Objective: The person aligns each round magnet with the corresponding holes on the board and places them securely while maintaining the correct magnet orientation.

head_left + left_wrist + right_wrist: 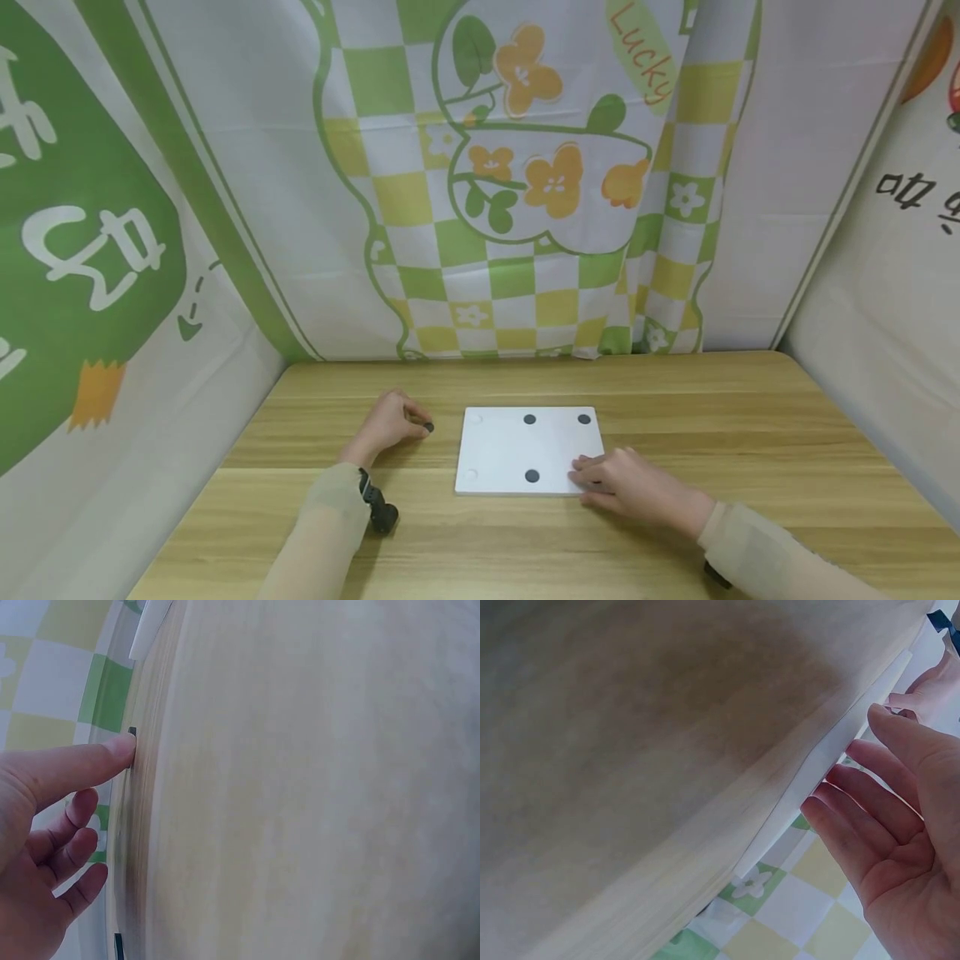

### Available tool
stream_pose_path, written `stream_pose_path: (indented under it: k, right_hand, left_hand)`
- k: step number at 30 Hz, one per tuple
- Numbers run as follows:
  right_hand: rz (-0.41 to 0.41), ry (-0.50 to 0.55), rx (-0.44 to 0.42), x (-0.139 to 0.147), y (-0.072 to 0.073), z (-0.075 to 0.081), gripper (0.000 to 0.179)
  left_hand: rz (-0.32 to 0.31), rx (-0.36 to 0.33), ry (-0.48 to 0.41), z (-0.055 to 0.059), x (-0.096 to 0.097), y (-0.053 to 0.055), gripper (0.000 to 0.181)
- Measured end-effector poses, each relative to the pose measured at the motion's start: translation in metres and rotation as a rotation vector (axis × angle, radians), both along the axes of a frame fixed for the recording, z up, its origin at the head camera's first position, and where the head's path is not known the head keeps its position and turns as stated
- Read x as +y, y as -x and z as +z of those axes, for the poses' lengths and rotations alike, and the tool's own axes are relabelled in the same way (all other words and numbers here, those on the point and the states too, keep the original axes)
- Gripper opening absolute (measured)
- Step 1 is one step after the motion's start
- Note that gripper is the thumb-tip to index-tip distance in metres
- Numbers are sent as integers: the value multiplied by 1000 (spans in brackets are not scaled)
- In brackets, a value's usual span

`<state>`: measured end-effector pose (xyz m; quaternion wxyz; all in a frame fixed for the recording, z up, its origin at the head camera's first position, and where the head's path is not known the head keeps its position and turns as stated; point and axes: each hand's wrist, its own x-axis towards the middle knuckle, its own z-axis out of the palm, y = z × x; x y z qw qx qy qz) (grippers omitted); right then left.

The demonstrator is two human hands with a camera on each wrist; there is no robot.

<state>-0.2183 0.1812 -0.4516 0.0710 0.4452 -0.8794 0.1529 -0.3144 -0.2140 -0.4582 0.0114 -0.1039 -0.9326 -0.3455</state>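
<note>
A white rectangular board [495, 450] lies flat on the wooden table. It carries three visible dark round discs: one at the back middle [529, 419], one at the back right [584, 419] and one at the front middle [532, 476]. Two pale round spots show on its left side. Left of the board, my left hand [390, 427] pinches a small black disc [429, 427] between thumb and fingers, low over the tabletop; its edge [133, 730] peeks past the thumb in the left wrist view. My right hand [633, 487] rests its fingers on the board's front right corner, hiding that corner.
The wooden table [675, 400] runs back to a patterned cloth curtain [525, 292], with printed cloth walls at both sides. Dark straps with small devices, such as the left wrist device [382, 512], sit on both wrists.
</note>
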Motion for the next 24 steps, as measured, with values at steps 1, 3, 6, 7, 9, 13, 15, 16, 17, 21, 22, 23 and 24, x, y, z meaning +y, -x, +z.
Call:
stream_pose_path:
  k: [1, 3, 6, 7, 9, 13, 15, 16, 17, 21, 22, 23, 24]
  right_hand:
    - [-2, -1, 0, 0, 0, 0, 29]
    - [-5, -2, -1, 0, 0, 0, 29]
    - [-7, -1, -5, 0, 0, 0, 29]
    - [-7, 1, -5, 0, 0, 0, 29]
    - [-6, 3, -4, 0, 0, 0, 29]
    - [-2, 2, 6, 1, 1, -1, 29]
    - [1, 3, 5, 1, 1, -1, 29]
    - [3, 4, 4, 1, 1, -1, 29]
    - [3, 5, 2, 1, 1, -1, 29]
    - [4, 10, -1, 1, 0, -1, 29]
    - [4, 10, 0, 1, 0, -1, 29]
    - [4, 10, 1, 0, 0, 0, 29]
    - [4, 9, 0, 0, 0, 0, 29]
  left_hand:
    - [1, -2, -2, 0, 0, 0, 14]
    - [2, -8, -5, 0, 0, -1, 13]
    - [5, -15, -3, 1, 0, -2, 13]
    - [5, -14, 3, 1, 0, -2, 13]
    - [2, -8, 17, 1, 0, -1, 12]
    - [-8, 8, 41, 1, 0, -2, 12]
    - [-13, 12, 49, 1, 0, -2, 12]
    - [-14, 13, 52, 1, 0, -2, 11]
    - [-15, 16, 55, 1, -1, -3, 11]
    - [-22, 22, 61, 1, -1, -3, 12]
    - [-22, 22, 62, 1, -1, -3, 12]
    - [-22, 23, 62, 1, -1, -3, 12]
    - [-21, 21, 61, 1, 0, -4, 12]
